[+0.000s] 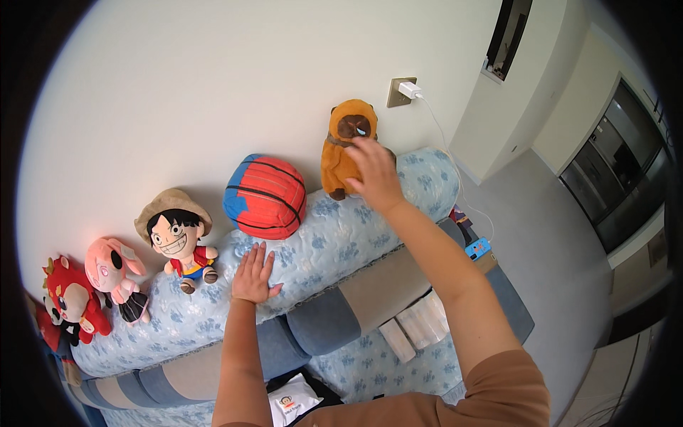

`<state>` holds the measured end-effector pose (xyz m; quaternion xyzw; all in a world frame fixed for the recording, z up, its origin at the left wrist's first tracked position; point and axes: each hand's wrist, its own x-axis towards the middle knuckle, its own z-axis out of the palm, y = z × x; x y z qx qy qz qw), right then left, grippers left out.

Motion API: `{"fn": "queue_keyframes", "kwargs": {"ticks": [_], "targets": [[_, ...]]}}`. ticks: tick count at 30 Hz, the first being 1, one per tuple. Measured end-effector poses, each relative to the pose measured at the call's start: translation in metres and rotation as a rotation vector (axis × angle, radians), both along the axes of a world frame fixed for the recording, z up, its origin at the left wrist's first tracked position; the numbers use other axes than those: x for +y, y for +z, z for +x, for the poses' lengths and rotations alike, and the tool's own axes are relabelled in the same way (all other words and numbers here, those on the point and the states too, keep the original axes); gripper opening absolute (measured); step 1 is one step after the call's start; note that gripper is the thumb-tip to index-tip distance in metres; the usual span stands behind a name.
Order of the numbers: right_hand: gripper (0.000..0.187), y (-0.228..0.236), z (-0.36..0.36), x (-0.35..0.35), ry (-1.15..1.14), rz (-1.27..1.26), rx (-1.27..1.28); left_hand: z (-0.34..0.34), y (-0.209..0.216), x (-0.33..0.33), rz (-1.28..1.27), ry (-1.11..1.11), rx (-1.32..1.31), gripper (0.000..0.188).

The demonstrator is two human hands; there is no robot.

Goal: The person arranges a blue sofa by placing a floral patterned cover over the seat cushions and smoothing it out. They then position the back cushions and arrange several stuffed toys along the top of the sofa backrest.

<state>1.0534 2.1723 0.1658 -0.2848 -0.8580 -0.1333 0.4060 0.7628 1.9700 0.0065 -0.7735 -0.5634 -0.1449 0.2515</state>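
My left hand (pixel 253 276) lies flat with fingers spread on the blue-patterned cover (pixel 313 245) over the sofa's back. Just beyond it sits a red and blue box-shaped plush (pixel 267 199) with black straps, apart from my fingertips. Farther right, a plush toy in an orange-brown hooded suit (pixel 339 167) sits upright against the wall. In front of its right side is my right hand (pixel 375 173), fingers apart and slightly blurred; whether they touch the toy I cannot tell.
Left along the sofa back sit a straw-hatted doll (pixel 178 238), a pink-haired doll (pixel 110 267) and a red plush (pixel 80 299). A white charger (pixel 410 90) sends its cable down to a blue device (pixel 477 248). Wrapped packs (pixel 420 324) lie on the seat.
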Motion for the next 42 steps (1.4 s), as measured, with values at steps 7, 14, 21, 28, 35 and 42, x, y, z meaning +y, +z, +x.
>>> {"fn": "queue_keyframes", "kwargs": {"ticks": [7,14,21,28,35,42], "targets": [[0.095,-0.029,0.017,0.044,-0.102,-0.823,0.531,0.005,0.003,0.002,-0.014,-0.008,-0.024,0.08],[0.059,-0.018,0.023,0.081,0.094,-1.227,0.7,0.002,0.001,0.0,-0.021,-0.009,-0.028,0.081],[0.035,-0.037,0.019,0.1,-0.068,-0.883,0.608,0.002,-0.001,0.003,0.006,-0.006,-0.01,0.081],[0.03,-0.044,0.008,0.108,-0.243,-0.518,0.542,0.002,0.0,0.002,0.016,-0.011,0.001,0.08],[0.054,-0.023,0.023,0.094,-0.303,-0.843,0.4,0.0,0.0,0.0,-0.012,0.001,-0.011,0.08],[0.074,-0.03,0.055,0.06,-0.27,-0.459,0.289,0.002,-0.002,0.001,-0.044,0.009,-0.029,0.082]]}}
